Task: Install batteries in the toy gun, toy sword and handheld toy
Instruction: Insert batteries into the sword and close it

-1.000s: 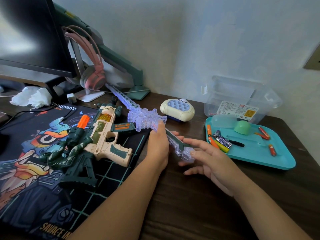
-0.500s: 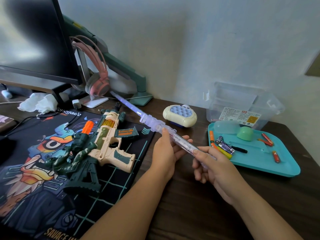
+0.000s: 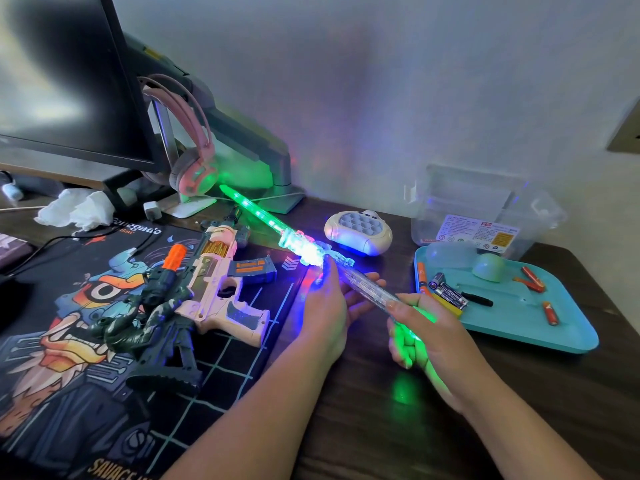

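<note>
The right hand (image 3: 427, 336) grasps the end of the clear plastic toy sword (image 3: 367, 284) at centre frame. The left hand (image 3: 329, 306) holds its handle under the knobby guard. The slim blade glows green, pointing to the upper left.

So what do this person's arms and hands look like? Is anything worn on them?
Nothing worn shows. The left hand and right hand are bare, with no gloves, rings or watch in view. The left forearm and right forearm are bare too, and no sleeve reaches into the picture.
</note>
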Motion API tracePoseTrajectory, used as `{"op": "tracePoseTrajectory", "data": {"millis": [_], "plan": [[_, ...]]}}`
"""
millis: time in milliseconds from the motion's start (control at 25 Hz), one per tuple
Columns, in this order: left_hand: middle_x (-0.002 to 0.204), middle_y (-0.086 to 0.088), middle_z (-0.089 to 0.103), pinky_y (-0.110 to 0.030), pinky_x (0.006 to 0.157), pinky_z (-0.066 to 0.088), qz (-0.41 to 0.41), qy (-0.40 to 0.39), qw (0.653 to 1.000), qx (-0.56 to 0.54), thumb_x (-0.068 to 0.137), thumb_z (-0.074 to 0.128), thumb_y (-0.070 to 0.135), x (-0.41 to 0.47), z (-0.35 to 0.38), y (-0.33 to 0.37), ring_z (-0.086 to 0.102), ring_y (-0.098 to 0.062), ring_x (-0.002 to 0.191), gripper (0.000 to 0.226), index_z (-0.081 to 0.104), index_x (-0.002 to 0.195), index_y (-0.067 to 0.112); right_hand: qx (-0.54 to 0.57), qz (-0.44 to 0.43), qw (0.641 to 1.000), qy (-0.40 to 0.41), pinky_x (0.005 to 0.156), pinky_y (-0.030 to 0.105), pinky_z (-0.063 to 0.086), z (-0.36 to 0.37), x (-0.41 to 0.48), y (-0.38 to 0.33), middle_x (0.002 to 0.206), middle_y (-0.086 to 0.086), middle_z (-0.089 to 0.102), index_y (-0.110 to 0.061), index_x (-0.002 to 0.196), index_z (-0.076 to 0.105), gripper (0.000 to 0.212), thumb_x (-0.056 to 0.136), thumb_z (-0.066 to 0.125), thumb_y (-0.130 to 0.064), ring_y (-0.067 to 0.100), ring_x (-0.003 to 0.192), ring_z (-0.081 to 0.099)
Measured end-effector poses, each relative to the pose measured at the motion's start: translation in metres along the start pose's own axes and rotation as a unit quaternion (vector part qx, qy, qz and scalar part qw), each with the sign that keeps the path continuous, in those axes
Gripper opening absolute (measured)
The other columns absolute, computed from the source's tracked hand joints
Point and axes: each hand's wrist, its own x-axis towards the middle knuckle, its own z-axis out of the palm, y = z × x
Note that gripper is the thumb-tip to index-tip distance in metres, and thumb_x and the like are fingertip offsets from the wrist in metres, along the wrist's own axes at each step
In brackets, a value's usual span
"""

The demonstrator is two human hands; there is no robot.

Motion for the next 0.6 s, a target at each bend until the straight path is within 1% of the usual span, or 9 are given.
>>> {"op": "tracePoseTrajectory", "data": {"millis": [80,160,280,320,520,600], "plan": [[0.088,-0.022,0.073,-0.037,0.056,0.062,-0.002,0.005,1.0,0.001,0.105,0.032,0.045,0.0,0.0006,-0.0011,0.074,-0.026,0.068,0.053,0.056,0.111,-0.002,-0.012,-0.006,1.0,-0.001,0.041,0.027,0.034,-0.0003,0.0,0.0014,0.064,0.012,0.05,-0.001,0.108,0.056,0.051,0.071,0.073,-0.031,0.022,0.045,0.045],[0.085,-0.021,0.074,-0.035,0.053,0.06,-0.015,0.008,1.0,0.001,0.105,0.028,0.046,0.0013,0.0001,-0.002,0.074,-0.025,0.067,0.06,0.057,0.112,-0.006,-0.019,-0.01,1.0,-0.002,0.042,0.028,0.034,-0.001,0.0006,0.0027,0.064,0.013,0.051,-0.002,0.107,0.056,0.049,0.071,0.071,-0.032,0.022,0.045,0.045],[0.083,-0.019,0.074,-0.035,0.054,0.061,-0.033,0.004,0.999,0.004,0.106,0.025,0.046,0.0012,-0.0004,-0.0019,0.074,-0.025,0.065,0.063,0.061,0.097,-0.005,-0.024,-0.011,1.0,-0.003,0.042,0.028,0.035,-0.0016,0.0002,0.0039,0.064,0.013,0.051,-0.004,0.106,0.057,0.048,0.07,0.072,-0.031,0.023,0.047,0.046],[0.083,-0.019,0.074,-0.035,0.055,0.061,-0.036,0.0,0.999,0.003,0.106,0.024,0.046,0.0014,-0.0005,-0.0017,0.074,-0.024,0.065,0.065,0.061,0.095,-0.006,-0.025,-0.011,1.0,-0.003,0.043,0.028,0.035,-0.0013,-0.0001,0.0039,0.064,0.012,0.051,-0.005,0.107,0.057,0.048,0.07,0.072,-0.031,0.023,0.048,0.046],[0.092,-0.02,0.073,-0.033,0.056,0.06,-0.038,-0.009,0.999,-0.006,0.105,0.023,0.049,0.0025,-0.0018,-0.0022,0.075,-0.022,0.068,0.069,0.06,0.11,-0.01,-0.032,-0.02,0.999,-0.005,0.042,0.028,0.035,0.0009,-0.001,0.0034,0.06,0.011,0.05,-0.006,0.108,0.057,0.049,0.069,0.072,-0.032,0.022,0.046,0.045],[0.094,-0.02,0.073,-0.032,0.056,0.06,-0.036,-0.013,0.999,-0.017,0.105,0.024,0.049,0.0013,-0.0013,-0.0019,0.075,-0.023,0.07,0.068,0.059,0.113,-0.009,-0.041,-0.022,0.999,-0.005,0.042,0.027,0.034,0.0011,-0.0002,0.0018,0.057,0.011,0.049,-0.006,0.107,0.057,0.049,0.068,0.073,-0.032,0.022,0.045,0.044]]}}
